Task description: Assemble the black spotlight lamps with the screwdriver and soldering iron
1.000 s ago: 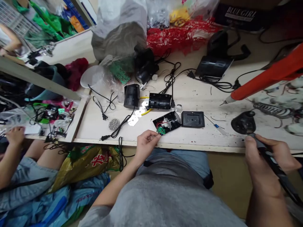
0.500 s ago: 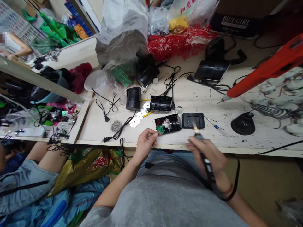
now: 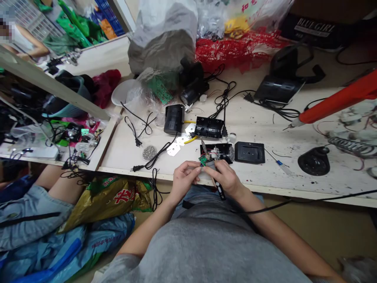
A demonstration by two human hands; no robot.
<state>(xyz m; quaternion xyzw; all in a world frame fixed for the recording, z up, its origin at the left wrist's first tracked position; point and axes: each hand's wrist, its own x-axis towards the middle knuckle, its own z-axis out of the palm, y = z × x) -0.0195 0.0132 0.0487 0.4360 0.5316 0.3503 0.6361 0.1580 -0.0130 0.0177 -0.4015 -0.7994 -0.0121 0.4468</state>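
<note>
Pale wooden worktop (image 3: 259, 129), scarred and spotted, running across the whole view. Along its far edge, a grey plastic bag (image 3: 161, 39) and a tangle of red netting (image 3: 235, 51). Toward the right end, an orange-handled tool (image 3: 338, 101) with a metal tip, and a round black stand (image 3: 313, 162) near the front edge. Mid-worktop, a black cylindrical casing (image 3: 173, 119) and an open black housing half (image 3: 208, 127), with white metal plates (image 3: 173, 149) just below. Close to the front edge, a second open black housing (image 3: 216, 153) with red wires inside, just beside a flat black cover (image 3: 249, 152). Right at that housing, both hands close together: the left hand (image 3: 184, 181), fingers (image 3: 191, 169) pinched on a small green circuit board (image 3: 202, 160); the right hand (image 3: 226, 179), fingers wrapped round a corded soldering iron (image 3: 219, 189), its thin tip pointing at the board. Contact between tip and board: too small to tell.
</note>
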